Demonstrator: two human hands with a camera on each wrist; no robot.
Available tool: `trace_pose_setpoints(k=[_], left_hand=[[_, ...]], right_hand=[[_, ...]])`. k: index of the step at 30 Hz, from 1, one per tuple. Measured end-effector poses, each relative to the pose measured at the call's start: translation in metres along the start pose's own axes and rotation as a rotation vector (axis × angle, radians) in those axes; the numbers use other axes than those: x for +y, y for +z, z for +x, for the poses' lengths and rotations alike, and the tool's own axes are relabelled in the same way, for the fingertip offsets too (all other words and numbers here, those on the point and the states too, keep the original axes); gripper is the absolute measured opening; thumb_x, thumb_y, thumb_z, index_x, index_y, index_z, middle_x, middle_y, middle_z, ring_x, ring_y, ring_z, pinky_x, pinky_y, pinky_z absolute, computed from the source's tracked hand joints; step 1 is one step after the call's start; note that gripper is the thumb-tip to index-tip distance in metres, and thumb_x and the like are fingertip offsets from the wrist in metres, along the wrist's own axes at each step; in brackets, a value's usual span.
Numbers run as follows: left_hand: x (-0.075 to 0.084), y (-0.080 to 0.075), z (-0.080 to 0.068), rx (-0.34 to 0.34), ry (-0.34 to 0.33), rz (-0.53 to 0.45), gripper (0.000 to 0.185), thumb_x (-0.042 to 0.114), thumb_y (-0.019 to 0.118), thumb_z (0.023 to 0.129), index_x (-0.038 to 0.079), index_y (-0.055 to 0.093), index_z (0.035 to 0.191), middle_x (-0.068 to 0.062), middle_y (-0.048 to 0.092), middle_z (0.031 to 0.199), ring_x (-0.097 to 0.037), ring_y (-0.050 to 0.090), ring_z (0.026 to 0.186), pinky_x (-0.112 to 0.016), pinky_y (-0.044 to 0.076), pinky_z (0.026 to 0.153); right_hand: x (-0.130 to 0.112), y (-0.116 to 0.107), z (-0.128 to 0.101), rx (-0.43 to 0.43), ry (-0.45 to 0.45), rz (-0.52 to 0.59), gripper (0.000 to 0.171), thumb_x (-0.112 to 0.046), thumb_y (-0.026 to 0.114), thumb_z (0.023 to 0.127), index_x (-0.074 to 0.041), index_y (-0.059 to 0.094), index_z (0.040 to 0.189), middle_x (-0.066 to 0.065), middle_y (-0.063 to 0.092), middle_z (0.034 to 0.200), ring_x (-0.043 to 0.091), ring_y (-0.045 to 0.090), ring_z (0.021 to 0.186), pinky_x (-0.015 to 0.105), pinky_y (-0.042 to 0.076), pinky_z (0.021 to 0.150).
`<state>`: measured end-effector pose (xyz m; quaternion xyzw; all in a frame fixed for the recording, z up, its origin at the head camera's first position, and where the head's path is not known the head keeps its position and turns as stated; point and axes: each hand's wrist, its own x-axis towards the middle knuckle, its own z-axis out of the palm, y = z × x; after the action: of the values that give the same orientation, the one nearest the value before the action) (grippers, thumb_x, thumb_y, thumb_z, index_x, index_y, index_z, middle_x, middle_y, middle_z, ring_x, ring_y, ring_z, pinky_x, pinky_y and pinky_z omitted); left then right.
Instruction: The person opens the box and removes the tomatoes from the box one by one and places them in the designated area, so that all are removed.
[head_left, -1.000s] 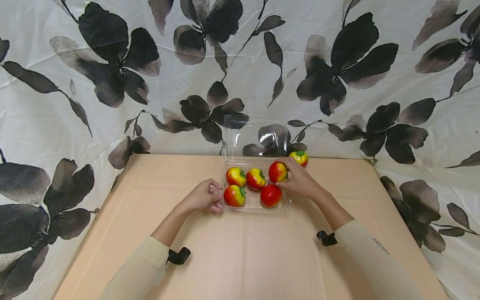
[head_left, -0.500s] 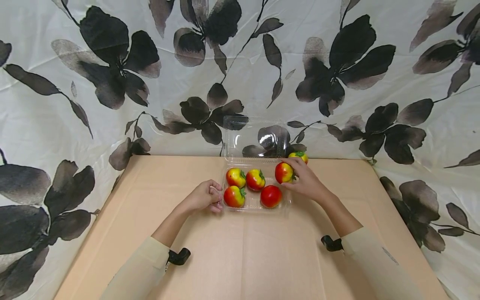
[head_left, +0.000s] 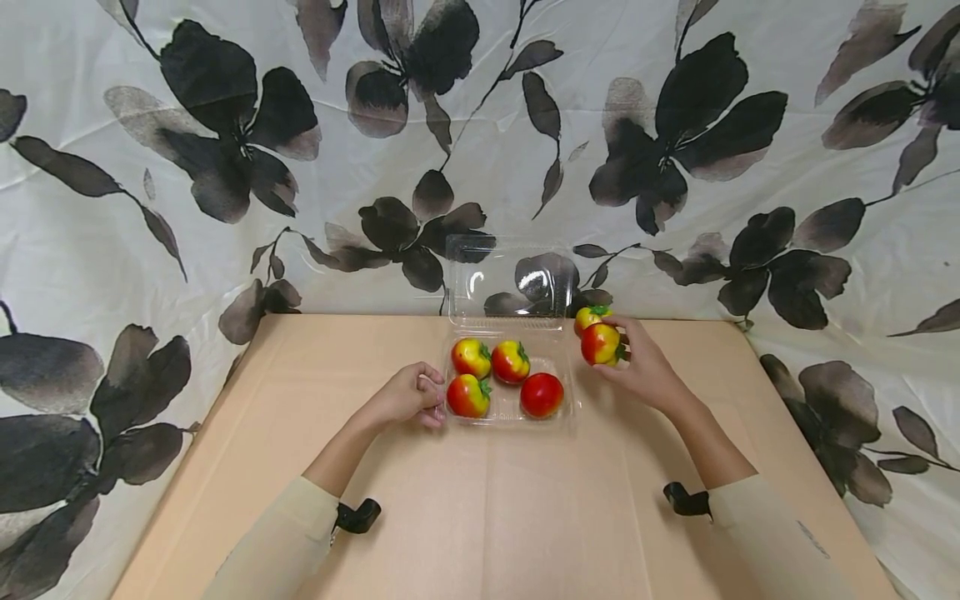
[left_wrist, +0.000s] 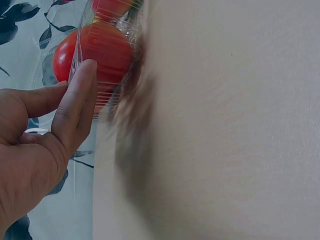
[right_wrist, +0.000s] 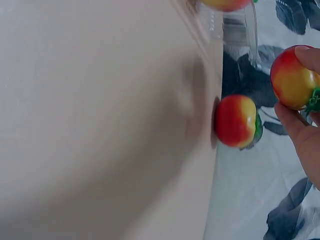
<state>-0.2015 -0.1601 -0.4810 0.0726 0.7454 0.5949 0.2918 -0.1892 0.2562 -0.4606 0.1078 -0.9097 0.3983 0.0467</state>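
My right hand (head_left: 645, 367) grips a red-and-yellow tomato (head_left: 601, 344) with a green calyx, raised to the right of the clear plastic container (head_left: 558, 408). In the right wrist view, thumb and fingers wrap the held tomato (right_wrist: 292, 80). Another tomato (head_left: 590, 317) rests just behind it on the board, partly hidden; the right wrist view shows this resting tomato (right_wrist: 236, 121) clearly. My left hand (head_left: 408, 393) pinches the container's left wall between thumb and fingers, as the left wrist view confirms beside a red tomato (left_wrist: 102, 55). Several tomatoes sit inside, including an all-red-looking tomato (head_left: 542, 395) at front right.
The container's hinged clear lid (head_left: 510, 279) stands raised at the back, against a white cloth (head_left: 525, 150) with dark flowers. Everything lies near the far edge of a tan board (head_left: 487, 508). Dark wrist cameras hang under both cuffs.
My right hand has lifted the tomato out of the container's back right corner and carried it rightward, past the container's edge. My left hand has stayed at the left wall.
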Motion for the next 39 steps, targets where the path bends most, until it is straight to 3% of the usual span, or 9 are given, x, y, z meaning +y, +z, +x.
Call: trace_pose_setpoints(k=[7, 15, 24, 39], left_hand=[[0.001, 0.000, -0.001, 0.008, 0.000, 0.003, 0.028, -0.008, 0.057, 0.100, -0.009, 0.043, 0.124, -0.018, 0.069, 0.086, -0.022, 0.073, 0.068, -0.038, 0.067, 0.065], [0.001, 0.001, -0.002, 0.013, 0.002, 0.013, 0.028, -0.008, 0.057, 0.100, -0.010, 0.044, 0.124, -0.020, 0.069, 0.086, -0.022, 0.073, 0.067, -0.038, 0.066, 0.064], [0.001, 0.002, -0.001, 0.011, -0.001, 0.001, 0.027, -0.008, 0.056, 0.100, -0.009, 0.043, 0.124, -0.019, 0.069, 0.086, -0.022, 0.073, 0.068, -0.039, 0.067, 0.065], [-0.001, 0.001, 0.000, 0.010, -0.005, 0.016, 0.029, -0.007, 0.058, 0.100, -0.009, 0.043, 0.125, -0.020, 0.069, 0.088, -0.022, 0.074, 0.069, -0.043, 0.066, 0.069]], right_hand=[[0.013, -0.014, -0.005, 0.042, 0.009, -0.024, 0.080, -0.008, 0.084, 0.084, -0.002, 0.037, 0.149, 0.023, 0.047, 0.148, 0.046, 0.051, 0.129, 0.065, 0.050, 0.107], [0.025, -0.027, -0.005, 0.031, 0.079, -0.061, 0.079, -0.011, 0.081, 0.087, -0.002, 0.035, 0.151, 0.025, 0.046, 0.149, 0.047, 0.046, 0.133, 0.068, 0.043, 0.113], [0.038, -0.035, 0.001, 0.025, 0.042, -0.132, 0.077, -0.005, 0.081, 0.085, 0.003, 0.038, 0.147, 0.030, 0.046, 0.145, 0.049, 0.045, 0.131, 0.071, 0.036, 0.116], [0.056, -0.044, 0.017, 0.020, 0.102, -0.184, 0.077, -0.003, 0.077, 0.087, 0.006, 0.035, 0.151, 0.035, 0.040, 0.145, 0.051, 0.041, 0.130, 0.071, 0.036, 0.116]])
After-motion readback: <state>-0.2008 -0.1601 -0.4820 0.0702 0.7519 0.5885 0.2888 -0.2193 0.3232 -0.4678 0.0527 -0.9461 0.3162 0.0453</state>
